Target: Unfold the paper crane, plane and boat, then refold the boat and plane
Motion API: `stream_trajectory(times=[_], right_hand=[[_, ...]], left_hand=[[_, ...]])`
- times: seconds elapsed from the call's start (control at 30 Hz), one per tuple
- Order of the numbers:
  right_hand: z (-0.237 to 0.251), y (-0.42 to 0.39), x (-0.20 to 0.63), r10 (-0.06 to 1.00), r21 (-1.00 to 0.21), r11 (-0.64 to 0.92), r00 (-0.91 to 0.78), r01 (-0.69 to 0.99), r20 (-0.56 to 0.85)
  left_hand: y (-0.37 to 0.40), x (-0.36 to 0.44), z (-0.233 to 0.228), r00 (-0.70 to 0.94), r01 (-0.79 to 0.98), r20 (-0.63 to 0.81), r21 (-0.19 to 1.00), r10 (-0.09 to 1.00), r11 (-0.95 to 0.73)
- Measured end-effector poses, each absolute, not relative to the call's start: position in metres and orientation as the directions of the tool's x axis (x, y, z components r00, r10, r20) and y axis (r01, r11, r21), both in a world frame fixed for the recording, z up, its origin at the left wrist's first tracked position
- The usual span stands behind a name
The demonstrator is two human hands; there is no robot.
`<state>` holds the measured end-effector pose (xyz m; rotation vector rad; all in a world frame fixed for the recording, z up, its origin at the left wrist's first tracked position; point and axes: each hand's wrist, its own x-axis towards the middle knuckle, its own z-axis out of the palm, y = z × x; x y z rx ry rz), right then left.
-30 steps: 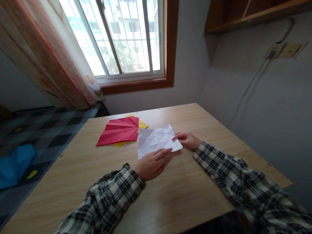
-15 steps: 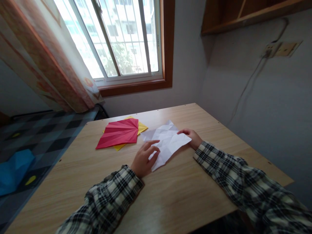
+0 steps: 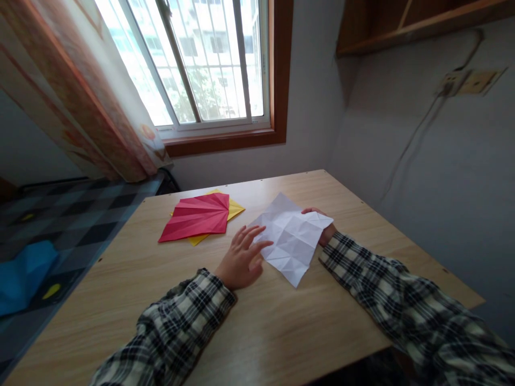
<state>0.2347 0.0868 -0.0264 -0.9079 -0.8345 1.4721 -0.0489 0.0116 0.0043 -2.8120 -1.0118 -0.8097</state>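
Pinching the creased white paper [image 3: 293,240] at its 3 o'clock corner, the right hand [image 3: 324,231] grips; the left hand [image 3: 241,260], fingers spread, touches its 9 o'clock edge.

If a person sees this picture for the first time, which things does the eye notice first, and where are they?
First is the creased white paper sheet near the middle of the wooden table, between the left hand, whose fingertips touch its left edge, and the right hand, mostly hidden under its right corner. Next is the pleated red paper, lying on a yellow sheet further left, towards the bright barred window.
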Motion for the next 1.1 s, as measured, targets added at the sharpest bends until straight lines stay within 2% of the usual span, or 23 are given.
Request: stream_trajectory(times=[0.23, 0.5, 0.63, 0.73, 0.83, 0.93, 1.0, 1.1], right_hand=[[-0.029, 0.09, 0.235, 1.0, -0.934, -0.019, -0.02, -0.356, -0.013], [-0.026, 0.089, 0.234, 0.999, -0.922, -0.036, -0.015, -0.387, -0.033], [-0.026, 0.088, 0.233, 1.0, -0.929, -0.028, -0.015, -0.369, -0.025], [-0.027, 0.088, 0.233, 1.0, -0.933, -0.023, -0.014, -0.36, -0.019], [-0.026, 0.087, 0.233, 1.0, -0.926, -0.027, -0.011, -0.376, -0.024], [-0.024, 0.086, 0.233, 0.999, -0.916, -0.046, -0.02, -0.398, -0.042], [-0.025, 0.087, 0.233, 0.998, -0.92, -0.06, -0.034, -0.387, -0.051], [-0.028, 0.09, 0.232, 0.999, -0.927, -0.042, -0.024, -0.373, -0.035]], left_hand=[[0.01, -0.044, 0.002, 0.739, 0.562, 0.458, -0.015, 0.494, -0.827], [0.012, -0.04, 0.002, 0.767, 0.546, 0.426, -0.042, 0.48, -0.836], [0.011, -0.036, 0.002, 0.782, 0.524, 0.436, -0.071, 0.445, -0.849], [0.009, -0.037, 0.004, 0.76, 0.546, 0.462, -0.071, 0.458, -0.835], [0.01, -0.043, 0.006, 0.683, 0.62, 0.509, -0.027, 0.523, -0.784], [0.015, -0.052, 0.008, 0.557, 0.715, 0.549, 0.066, 0.624, -0.696], [0.02, -0.057, 0.008, 0.447, 0.754, 0.573, 0.171, 0.687, -0.634], [0.027, -0.062, 0.006, 0.256, 0.733, 0.587, 0.401, 0.768, -0.55]])
